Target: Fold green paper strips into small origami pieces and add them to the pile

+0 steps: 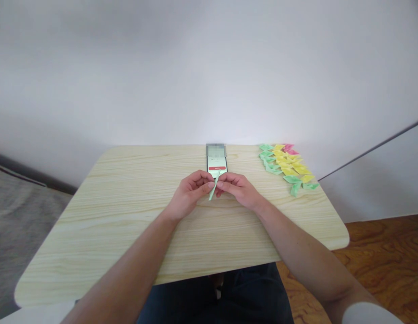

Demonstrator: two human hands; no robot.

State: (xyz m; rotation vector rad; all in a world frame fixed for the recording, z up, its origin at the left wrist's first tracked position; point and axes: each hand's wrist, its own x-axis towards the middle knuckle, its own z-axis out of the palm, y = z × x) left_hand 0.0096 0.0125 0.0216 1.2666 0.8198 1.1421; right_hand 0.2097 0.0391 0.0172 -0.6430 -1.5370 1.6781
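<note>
A narrow folded strip of light green paper point(212, 192) is pinched between my two hands above the middle of the table. My left hand point(192, 191) grips it from the left with thumb and fingers. From the other side, my right hand point(240, 189) holds it with the thumb on top and fingers curled beneath. The strip slants, its upper end leaning right. Just behind my hands lies a phone point(217, 162) with a lit screen and a red bar; my fingers cover its near end.
Folded paper pieces lie at the table's right back: green ones point(267, 157), several yellow ones point(290, 164) and pink ones point(289, 149). The pale wooden table point(128, 202) meets a white wall point(209, 81) at its back edge.
</note>
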